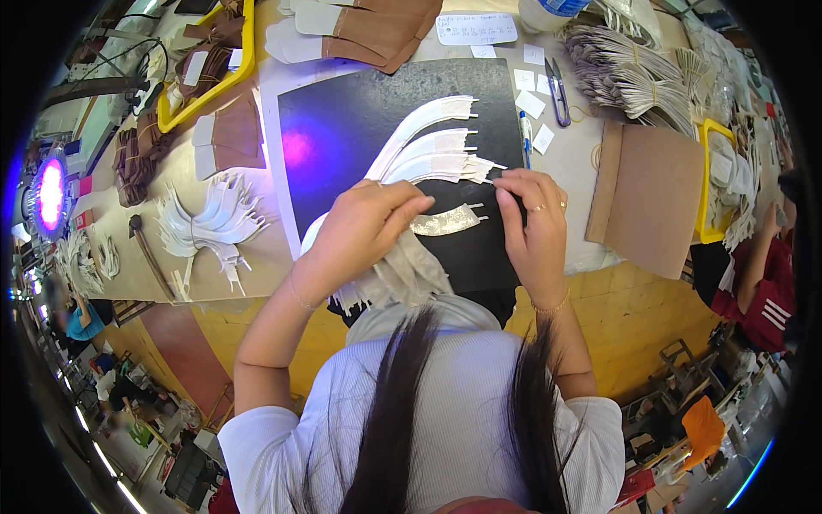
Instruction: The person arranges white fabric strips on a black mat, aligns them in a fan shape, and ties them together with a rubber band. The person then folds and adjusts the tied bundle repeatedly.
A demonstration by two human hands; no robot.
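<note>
Several curved white strips (428, 154) with thin cord ends lie fanned over a black mat (342, 111). My left hand (368, 224) is closed over a bundle of greyish-beige strips (411, 270), which reaches down toward my lap; its lower fingers are partly hidden. Beside that hand, a speckled curved strip (447, 222) lies apart on the mat. With curled fingers, my right hand (535, 227) pinches at the cord ends on the right of the white strips, though its fingertips hide the exact contact.
Brown pieces (360, 30) and a yellow-rimmed tray (248, 51) are at the far left. A tied white bundle (210, 218) lies left of the mat. Thread snips (558, 94), a pen (525, 133), paper slips and brown cardboard (655, 197) are on the right. A person in red (758, 291) works there.
</note>
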